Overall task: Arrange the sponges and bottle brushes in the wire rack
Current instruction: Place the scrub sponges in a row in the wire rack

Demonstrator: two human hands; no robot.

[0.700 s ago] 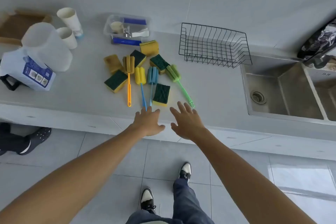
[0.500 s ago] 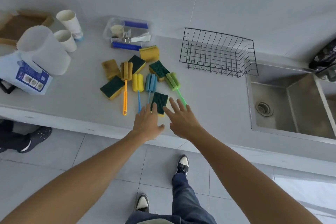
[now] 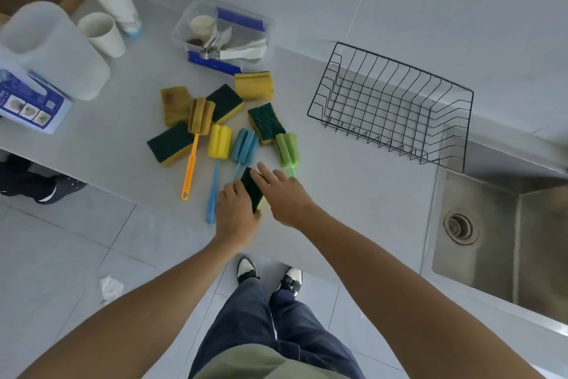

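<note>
- Since half a second ago both our hands have reached forward from the counter edge onto the nearest sponge (image 3: pixel 252 189).
- That sponge has a dark green scouring face over a yellow foam base, and lies on the counter (image 3: pixel 353 194) near its front edge.
- Our left hand (image 3: pixel 236 214) curls around its near end, gripping it.
- Our right hand (image 3: pixel 284 197) lies spread, fingers wide, touching the sponge's right side.
- The black wire rack (image 3: pixel 396 105) stands well apart, beside the sink (image 3: pixel 504 234).
</note>
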